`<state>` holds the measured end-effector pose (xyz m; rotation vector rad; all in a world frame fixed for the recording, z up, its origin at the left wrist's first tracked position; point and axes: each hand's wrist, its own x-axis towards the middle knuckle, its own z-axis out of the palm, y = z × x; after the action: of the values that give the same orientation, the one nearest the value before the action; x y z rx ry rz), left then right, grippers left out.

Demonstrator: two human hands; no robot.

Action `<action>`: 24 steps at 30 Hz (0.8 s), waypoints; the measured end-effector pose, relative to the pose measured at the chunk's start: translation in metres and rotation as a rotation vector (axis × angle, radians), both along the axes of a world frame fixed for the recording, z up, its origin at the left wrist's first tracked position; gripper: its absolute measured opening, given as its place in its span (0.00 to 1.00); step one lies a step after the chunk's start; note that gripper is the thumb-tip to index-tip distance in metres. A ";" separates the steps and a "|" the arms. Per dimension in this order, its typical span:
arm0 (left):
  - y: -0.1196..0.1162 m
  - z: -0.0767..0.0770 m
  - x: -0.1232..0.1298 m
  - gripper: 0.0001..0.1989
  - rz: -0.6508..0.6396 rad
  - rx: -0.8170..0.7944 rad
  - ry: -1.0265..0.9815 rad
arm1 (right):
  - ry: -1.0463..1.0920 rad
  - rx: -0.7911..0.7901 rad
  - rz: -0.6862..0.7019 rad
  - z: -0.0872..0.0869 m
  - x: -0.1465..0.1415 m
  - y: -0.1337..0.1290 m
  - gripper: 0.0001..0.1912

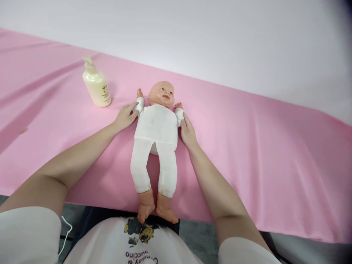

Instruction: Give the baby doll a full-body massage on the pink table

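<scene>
Head view: bald baby doll (pixel 156 124) lies face up on the pink cloth (pixel 225 146) covering the worktop, roughly mid-frame. Head points away from the person; bare feet reach the near edge, close to the person's white T-shirt (pixel 104 242). Doll's torso, sleeves and legs are white; both its forearms are bent up beside the head.

Left hand (pixel 125 117) touches the doll's sleeve on the frame-left side, thumb and fingers slightly parted, narrow grip. Can't tell if it is closed around the arm. Right hand (pixel 188 132) is at the other sleeve, fingers together against it; thumb mostly hidden, so can't tell if that grip is closed.

Cream pump bottle (pixel 97 88) stands on the cloth left of the doll, just beyond the left hand, not touching it. Small print and a cartoon on its label. T-shirt has cartoon print plus lettering. White cable (pixel 66 234) hangs below the worktop, lower left.
</scene>
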<state>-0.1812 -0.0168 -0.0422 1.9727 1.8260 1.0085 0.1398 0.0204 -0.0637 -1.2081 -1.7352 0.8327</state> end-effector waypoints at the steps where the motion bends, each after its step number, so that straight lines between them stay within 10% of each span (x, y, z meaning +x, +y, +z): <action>1: -0.001 0.000 0.000 0.29 -0.007 -0.004 -0.023 | 0.038 -0.012 -0.016 -0.002 0.001 0.001 0.36; 12: 0.002 -0.006 -0.003 0.37 -0.108 -0.012 -0.625 | 0.549 -0.123 0.060 -0.016 0.005 0.021 0.40; 24: 0.000 -0.001 0.003 0.12 -0.132 -0.026 -0.905 | 0.420 -0.087 0.087 -0.019 0.013 0.030 0.17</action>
<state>-0.1784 -0.0166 -0.0429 1.2425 1.1678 1.4819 0.1527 0.0507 -0.0829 -0.9346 -1.4263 1.1339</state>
